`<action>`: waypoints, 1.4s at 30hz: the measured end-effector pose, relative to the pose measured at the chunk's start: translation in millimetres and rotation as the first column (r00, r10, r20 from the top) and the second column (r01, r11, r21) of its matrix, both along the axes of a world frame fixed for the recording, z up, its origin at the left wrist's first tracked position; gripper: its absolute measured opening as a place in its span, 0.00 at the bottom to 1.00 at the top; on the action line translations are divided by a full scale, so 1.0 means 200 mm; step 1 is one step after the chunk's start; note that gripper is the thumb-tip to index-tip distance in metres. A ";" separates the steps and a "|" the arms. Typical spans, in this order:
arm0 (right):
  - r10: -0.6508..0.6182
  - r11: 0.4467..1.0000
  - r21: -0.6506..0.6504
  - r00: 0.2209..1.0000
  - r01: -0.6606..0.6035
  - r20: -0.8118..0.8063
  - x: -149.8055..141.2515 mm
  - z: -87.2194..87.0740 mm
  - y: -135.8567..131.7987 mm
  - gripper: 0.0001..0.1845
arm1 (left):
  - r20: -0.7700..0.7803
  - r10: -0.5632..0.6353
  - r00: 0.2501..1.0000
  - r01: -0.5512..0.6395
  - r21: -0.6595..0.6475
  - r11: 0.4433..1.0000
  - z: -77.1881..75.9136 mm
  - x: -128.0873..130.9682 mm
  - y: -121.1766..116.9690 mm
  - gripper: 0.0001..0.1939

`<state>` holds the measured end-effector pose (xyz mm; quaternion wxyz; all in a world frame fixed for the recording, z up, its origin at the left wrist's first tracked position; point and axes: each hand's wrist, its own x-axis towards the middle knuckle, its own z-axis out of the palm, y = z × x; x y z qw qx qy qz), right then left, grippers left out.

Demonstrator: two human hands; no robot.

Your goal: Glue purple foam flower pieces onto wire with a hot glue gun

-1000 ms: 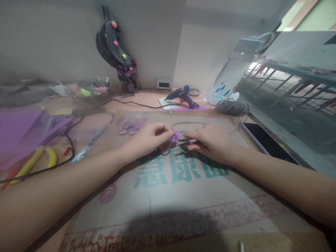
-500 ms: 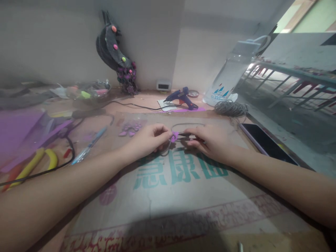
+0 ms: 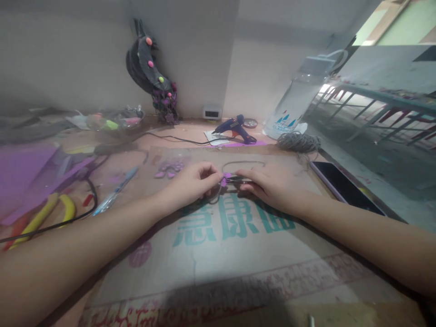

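Observation:
My left hand (image 3: 200, 180) is closed in a pinch at the edge of a small purple flower-shaped piece (image 3: 225, 178). Grey cord (image 3: 243, 162) loops behind and below that piece, close to the fingertips. From the right, my right hand (image 3: 260, 184) grips a pair of slim metal tweezers (image 3: 235, 180) between thumb and fingers, their tips at the purple piece. Whether the tips touch the cord or the piece is too small to tell. Several purple cut-outs (image 3: 170, 168) lie on the board just beyond my left forearm.
A blue glue gun (image 3: 235, 127) rests at the back, its cable running left. On the right are a grey cord bundle (image 3: 299, 141), a clear bottle (image 3: 289, 104) and a phone (image 3: 344, 186). Purple sheets (image 3: 27, 172), a pen (image 3: 117, 188) and yellow-handled tool (image 3: 41, 218) lie left.
The tweezers' prongs look closer to the purple piece, and my right fingers have shifted slightly left. My left hand keeps its pinch in nearly the same place.

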<state>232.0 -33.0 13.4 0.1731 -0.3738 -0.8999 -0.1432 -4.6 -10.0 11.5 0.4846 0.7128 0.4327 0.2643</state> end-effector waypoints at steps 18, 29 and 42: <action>-0.032 0.990 -0.135 0.999 0.035 0.025 0.01 -0.01 0.01 0.18 | 0.009 -0.006 1.000 0.006 0.001 1.000 0.01 0.00 0.00 0.13; 0.013 0.997 -0.081 1.000 -0.014 -0.009 0.01 -0.01 0.00 0.16 | 0.005 -0.024 1.000 0.024 0.004 1.000 0.00 0.00 0.00 0.14; 0.087 0.990 -0.105 0.990 -0.099 -0.114 0.02 0.02 -0.04 0.20 | 0.146 0.048 0.988 -0.035 -0.090 0.995 0.01 0.01 0.02 0.15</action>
